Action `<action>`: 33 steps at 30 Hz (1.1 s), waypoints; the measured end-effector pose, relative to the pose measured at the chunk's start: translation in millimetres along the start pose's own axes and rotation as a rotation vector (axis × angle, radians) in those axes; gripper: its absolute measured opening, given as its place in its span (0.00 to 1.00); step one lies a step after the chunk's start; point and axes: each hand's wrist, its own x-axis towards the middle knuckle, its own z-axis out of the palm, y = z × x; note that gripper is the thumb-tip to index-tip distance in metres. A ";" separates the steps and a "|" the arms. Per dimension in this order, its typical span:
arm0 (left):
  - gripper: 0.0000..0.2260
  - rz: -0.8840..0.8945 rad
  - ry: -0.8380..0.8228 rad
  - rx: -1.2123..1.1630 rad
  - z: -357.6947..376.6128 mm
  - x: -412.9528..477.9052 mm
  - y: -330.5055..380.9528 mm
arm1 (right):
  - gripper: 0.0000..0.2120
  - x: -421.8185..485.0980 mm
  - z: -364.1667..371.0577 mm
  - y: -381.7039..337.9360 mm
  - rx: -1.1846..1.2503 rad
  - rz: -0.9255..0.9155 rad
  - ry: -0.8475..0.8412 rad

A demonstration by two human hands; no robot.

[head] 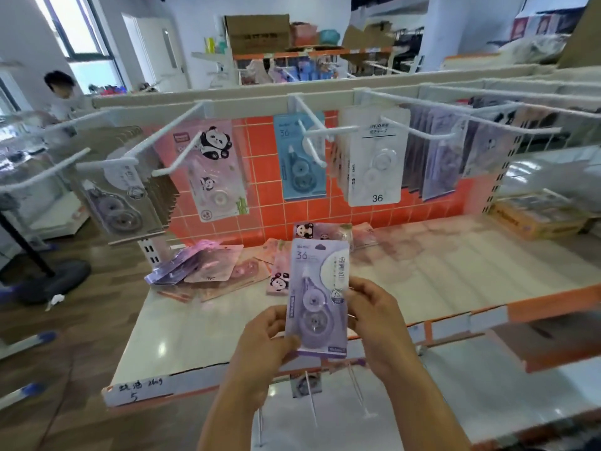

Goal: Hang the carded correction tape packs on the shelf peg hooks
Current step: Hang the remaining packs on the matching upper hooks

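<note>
Both forearms raised, left hand [266, 333] and right hand [374, 323] pinch purple pack [317, 297] upright.

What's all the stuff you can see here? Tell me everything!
held pack: one, purple, between both hands
panda pack: one, pink, hanging left of centre
blue pack: one, blue, hanging centre
white packs: several, white, hanging right of blue pack
loose packs: pile, pink and purple, on shelf
peg hooks: many, white, top rail
shelf: one, white, under the hooks
left hand: one, grips held pack's lower left
right hand: one, grips its right edge
</note>
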 end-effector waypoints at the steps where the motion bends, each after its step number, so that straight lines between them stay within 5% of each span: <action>1: 0.14 -0.002 -0.013 0.021 10.1 2.9 2.2 | 0.09 5.5 -8.6 -4.7 0.005 -0.038 0.015; 18: 0.16 0.394 -0.169 0.056 197.4 29.4 78.9 | 0.08 68.6 -164.3 -121.3 0.158 -0.440 0.148; 24: 0.10 0.489 -0.155 0.045 228.5 35.8 85.4 | 0.06 70.7 -191.2 -143.2 0.180 -0.515 0.147; 33: 0.14 0.556 -0.171 0.049 253.6 33.3 102.0 | 0.06 75.5 -211.1 -159.2 0.184 -0.588 0.131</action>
